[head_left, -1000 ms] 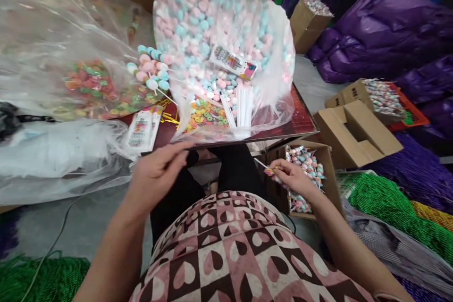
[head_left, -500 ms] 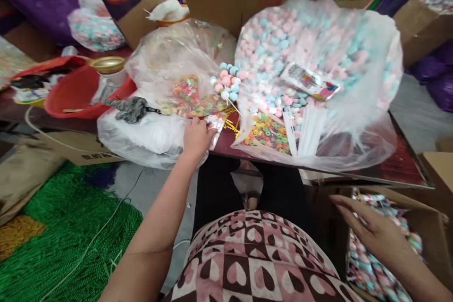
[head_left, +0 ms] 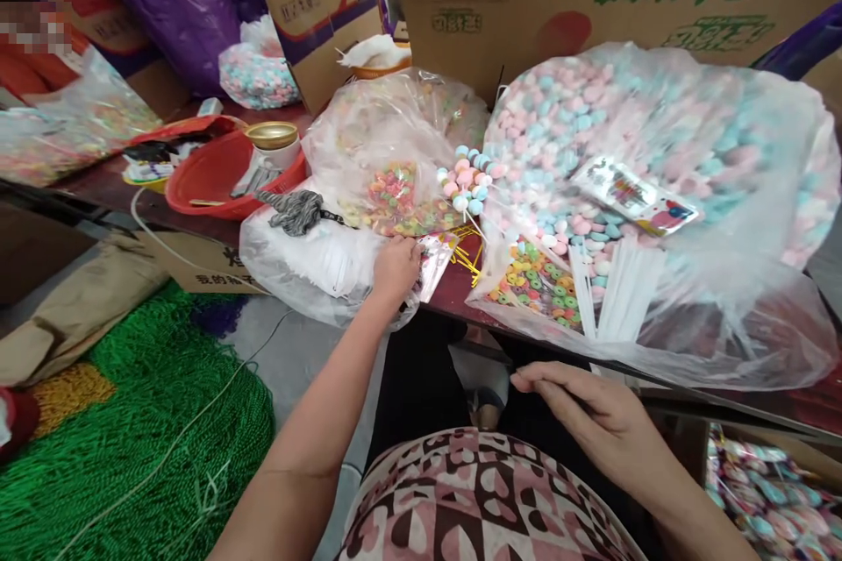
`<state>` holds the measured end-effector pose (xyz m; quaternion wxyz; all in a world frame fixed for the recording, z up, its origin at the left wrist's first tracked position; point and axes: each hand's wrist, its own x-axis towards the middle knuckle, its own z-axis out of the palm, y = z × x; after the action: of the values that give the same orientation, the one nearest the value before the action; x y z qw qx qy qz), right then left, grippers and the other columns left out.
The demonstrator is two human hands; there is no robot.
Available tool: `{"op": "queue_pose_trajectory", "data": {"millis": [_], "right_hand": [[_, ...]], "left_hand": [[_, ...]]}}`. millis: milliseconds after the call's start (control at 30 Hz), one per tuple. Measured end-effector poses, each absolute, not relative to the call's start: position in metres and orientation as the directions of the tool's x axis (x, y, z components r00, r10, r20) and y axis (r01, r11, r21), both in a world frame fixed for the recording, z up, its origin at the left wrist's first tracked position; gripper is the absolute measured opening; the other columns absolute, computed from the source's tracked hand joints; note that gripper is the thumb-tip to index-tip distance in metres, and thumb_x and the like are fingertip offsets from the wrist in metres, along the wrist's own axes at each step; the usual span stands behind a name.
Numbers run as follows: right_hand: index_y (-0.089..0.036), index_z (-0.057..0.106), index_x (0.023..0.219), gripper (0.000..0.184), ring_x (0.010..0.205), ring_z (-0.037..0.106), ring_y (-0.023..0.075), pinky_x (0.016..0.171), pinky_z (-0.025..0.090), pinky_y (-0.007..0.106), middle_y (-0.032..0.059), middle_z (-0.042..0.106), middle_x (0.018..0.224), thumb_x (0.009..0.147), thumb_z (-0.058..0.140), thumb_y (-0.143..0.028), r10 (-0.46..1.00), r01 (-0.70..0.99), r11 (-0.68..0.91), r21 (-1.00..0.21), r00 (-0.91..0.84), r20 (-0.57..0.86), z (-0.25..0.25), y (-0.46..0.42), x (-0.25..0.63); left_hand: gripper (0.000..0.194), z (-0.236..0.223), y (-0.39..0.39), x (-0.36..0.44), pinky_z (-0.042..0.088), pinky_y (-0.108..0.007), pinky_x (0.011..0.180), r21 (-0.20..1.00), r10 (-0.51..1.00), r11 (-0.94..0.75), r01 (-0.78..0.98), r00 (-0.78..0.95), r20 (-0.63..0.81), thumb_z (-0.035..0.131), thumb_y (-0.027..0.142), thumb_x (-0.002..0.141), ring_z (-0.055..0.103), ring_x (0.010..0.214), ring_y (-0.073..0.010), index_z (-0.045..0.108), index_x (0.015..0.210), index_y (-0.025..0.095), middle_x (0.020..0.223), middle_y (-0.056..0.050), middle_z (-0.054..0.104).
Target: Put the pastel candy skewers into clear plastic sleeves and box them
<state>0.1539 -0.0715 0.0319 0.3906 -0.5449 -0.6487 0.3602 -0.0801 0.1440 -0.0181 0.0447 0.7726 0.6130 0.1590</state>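
My left hand [head_left: 398, 270] is at the table edge, its fingers closed on a shiny printed plastic bag [head_left: 434, 265]. Thin yellow ties [head_left: 468, 251] lie beside that bag. Just behind stands a skewer of pink, white and blue marshmallows [head_left: 466, 180]. Left of the hand is a clear bag of white sticks [head_left: 329, 261] with a grey scrunchie [head_left: 296, 212] on it. My right hand [head_left: 592, 416] is in the air over my lap, fingers stretched out and close together, nothing visible in them. A printed pouch [head_left: 635, 193] rests on a big bag of marshmallows [head_left: 553, 118].
Ring-shaped candies [head_left: 536, 285] and white paper sticks [head_left: 631, 289] lie at the front right. A red basin [head_left: 217, 180] holds a gold-lidded jar [head_left: 273, 140]. Below right, a box contains wrapped marshmallow skewers [head_left: 769, 482]. Green cord [head_left: 164, 403] covers the floor at left.
My right hand has moved left, from above the box of wrapped skewers to in front of my lap. My left hand stays at the printed bag. The view has shifted left.
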Motion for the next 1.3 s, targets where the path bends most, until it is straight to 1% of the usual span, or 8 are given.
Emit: {"op": "queue_pose_trajectory", "data": {"millis": [267,433,533,633,767,933,1167,1300], "right_hand": [[-0.017,0.070,0.108,0.051,0.078,0.073,0.0207,0.057,0.059,0.027,0.0140,0.076,0.100,0.081,0.064,-0.061,0.946,-0.147,-0.321,-0.935,0.002,-0.325,0.043,0.010,0.135],[-0.016,0.069,0.080,0.037,0.063,0.065,0.0146,0.051,0.051,0.022,0.0073,0.072,0.075,0.071,0.077,-0.052,0.931,-0.212,-0.364,-0.907,-0.048,-0.362,0.036,0.034,0.129],[-0.017,0.066,0.070,0.030,0.055,0.055,0.0101,0.050,0.046,0.021,0.0003,0.064,0.064,0.068,0.079,-0.044,0.970,-0.199,-0.222,-0.954,0.049,-0.236,0.035,0.030,0.128],[-0.018,0.063,0.066,0.028,0.056,0.050,0.0104,0.054,0.044,0.024,-0.0016,0.059,0.061,0.074,0.074,-0.043,0.985,-0.086,-0.069,-0.994,0.152,-0.081,0.034,0.023,0.129],[-0.019,0.064,0.070,0.025,0.058,0.048,0.0115,0.057,0.040,0.025,-0.0022,0.058,0.062,0.079,0.069,-0.042,0.966,0.222,0.033,-0.975,0.242,0.088,0.027,0.016,0.131],[-0.020,0.053,0.056,0.043,0.051,0.041,0.0105,0.052,0.034,0.025,-0.0040,0.047,0.050,0.086,0.060,-0.050,0.961,0.356,-0.019,-0.934,0.264,0.082,0.017,0.009,0.128],[-0.021,0.065,0.080,0.031,0.056,0.050,0.0122,0.051,0.041,0.025,-0.0010,0.061,0.068,0.070,0.075,-0.048,0.964,-0.020,-0.130,-0.991,0.232,-0.131,0.019,0.014,0.123],[-0.020,0.054,0.061,0.039,0.048,0.039,0.0099,0.046,0.032,0.023,-0.0042,0.048,0.051,0.078,0.069,-0.052,0.961,0.158,-0.071,-0.985,0.276,-0.025,0.019,0.013,0.121]], "left_hand": [[0.026,0.008,0.090,-0.075,0.045,-0.033,0.088,0.356,0.674,-0.685,0.636,0.368,0.640,0.049,0.033,0.096,0.062,0.091,-0.0191,0.072,0.094,0.021,0.094,-0.009,0.070],[0.022,0.012,0.064,-0.061,0.046,-0.035,0.090,0.387,0.580,-0.810,0.441,0.507,0.637,0.050,0.024,0.094,0.063,0.090,-0.0178,0.073,0.097,0.026,0.095,-0.007,0.070],[0.023,0.014,0.057,-0.059,0.046,-0.035,0.092,0.645,0.738,-0.671,0.366,0.415,0.532,0.060,0.035,0.090,0.062,0.097,-0.0192,0.070,0.106,0.024,0.110,-0.010,0.067],[0.047,0.019,0.052,-0.059,0.049,-0.030,0.077,0.957,0.934,-0.220,0.188,0.325,0.151,0.068,0.044,0.082,0.061,0.083,-0.0159,0.061,0.122,0.021,0.106,-0.008,0.065],[0.037,0.019,0.049,-0.060,0.039,-0.022,0.057,0.946,0.860,0.311,-0.087,0.450,-0.241,0.075,0.048,0.072,0.051,0.061,-0.0095,0.064,0.088,0.017,0.073,0.001,0.059],[0.040,0.010,0.048,-0.061,0.036,-0.022,0.057,0.928,0.893,0.327,-0.181,0.380,-0.241,0.071,0.055,0.074,0.047,0.057,-0.0094,0.055,0.069,0.018,0.062,0.002,0.056],[0.037,0.016,0.047,-0.064,0.042,-0.024,0.062,0.982,0.929,0.173,-0.071,0.344,-0.139,0.060,0.054,0.084,0.053,0.061,-0.0107,0.056,0.074,0.018,0.065,0.002,0.058],[0.038,0.014,0.044,-0.058,0.043,-0.023,0.052,0.938,0.913,0.284,-0.197,0.355,-0.202,0.065,0.055,0.080,0.051,0.048,-0.0090,0.052,0.078,0.019,0.058,0.005,0.056]]}}
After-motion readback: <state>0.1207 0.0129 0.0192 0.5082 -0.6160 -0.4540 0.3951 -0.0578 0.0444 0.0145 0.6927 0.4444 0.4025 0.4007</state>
